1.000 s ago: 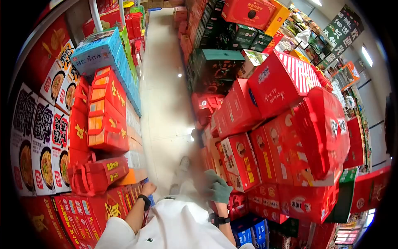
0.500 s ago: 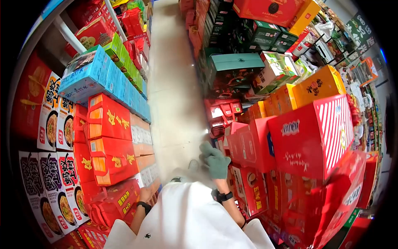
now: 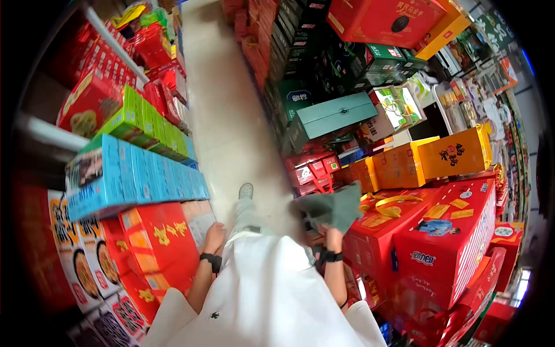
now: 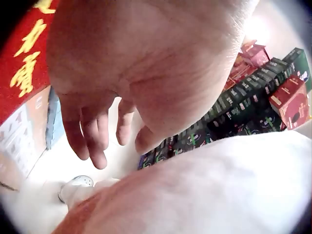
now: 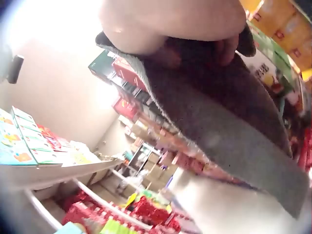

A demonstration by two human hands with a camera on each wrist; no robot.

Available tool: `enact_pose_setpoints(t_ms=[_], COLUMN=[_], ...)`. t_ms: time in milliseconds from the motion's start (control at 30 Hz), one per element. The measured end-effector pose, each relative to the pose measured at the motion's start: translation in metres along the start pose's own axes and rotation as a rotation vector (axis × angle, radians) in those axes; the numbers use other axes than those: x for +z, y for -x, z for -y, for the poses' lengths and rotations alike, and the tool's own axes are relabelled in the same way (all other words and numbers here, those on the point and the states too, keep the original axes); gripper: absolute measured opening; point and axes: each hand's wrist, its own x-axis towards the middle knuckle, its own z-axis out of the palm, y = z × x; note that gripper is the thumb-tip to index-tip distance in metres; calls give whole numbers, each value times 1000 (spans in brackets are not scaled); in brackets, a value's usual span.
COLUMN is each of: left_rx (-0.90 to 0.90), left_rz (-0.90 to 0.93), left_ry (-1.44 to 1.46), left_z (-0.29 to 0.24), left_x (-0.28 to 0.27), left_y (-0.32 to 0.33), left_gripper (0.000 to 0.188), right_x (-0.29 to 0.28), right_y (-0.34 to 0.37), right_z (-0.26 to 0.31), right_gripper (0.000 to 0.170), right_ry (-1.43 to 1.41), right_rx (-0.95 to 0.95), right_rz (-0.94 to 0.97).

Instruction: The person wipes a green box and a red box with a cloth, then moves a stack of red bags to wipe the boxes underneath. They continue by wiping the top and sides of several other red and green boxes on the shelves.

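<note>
A grey-green cloth (image 3: pixel 332 209) hangs from my right hand (image 3: pixel 333 238), over the right side of the aisle beside the red gift boxes (image 3: pixel 393 217). In the right wrist view the fingers curl around the gathered top of the cloth (image 5: pixel 229 131), and its lower part spreads out flat. My left hand (image 3: pixel 215 237) is bare, held low next to the red packs with gold writing (image 3: pixel 167 231). Seen from the left wrist, its fingers (image 4: pixel 90 131) dangle loosely, with nothing in them.
A pale tiled aisle (image 3: pixel 217 115) runs ahead, with my shoe (image 3: pixel 246 191) on it. Blue cartons (image 3: pixel 139 173) and green cartons (image 3: pixel 139 121) line the left. Dark green boxes (image 3: pixel 335 115) and orange boxes (image 3: pixel 451 151) are stacked on the right, some jutting toward the aisle.
I have moved forward along the aisle. The cloth, bunched at my right hand before, now hangs spread out farther right. My left hand has come away from the red bags at the left.
</note>
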Motion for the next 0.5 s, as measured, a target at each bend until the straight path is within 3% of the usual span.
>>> enact_pose_setpoints(t_ms=[133, 200, 267, 300, 367, 433, 500], left_rx=[-91, -10, 256, 280, 296, 279, 295], left_rz=[164, 144, 126, 142, 162, 169, 144], left_ry=[8, -141, -262, -272, -268, -240, -238], left_z=[-18, -50, -73, -89, -128, -166, -190], left_x=[-61, -88, -106, -111, -116, -118, -115], left_y=[-132, -190, -241, -266, -301, -318, -328], left_gripper=[27, 28, 31, 34, 37, 38, 38], right_x=[20, 44, 75, 89, 121, 144, 143], right_y=[-102, -162, -211, -233, -261, -264, -262], right_z=[11, 11, 5, -4, -23, -37, -39], right_gripper=[50, 52, 54, 55, 57, 60, 56], right_ry=[208, 332, 442, 479, 529, 507, 327], right_rx=[-113, -223, -304, -305, -236, -53, 56], right_rz=[-164, -165, -94, -54, 25, 70, 7])
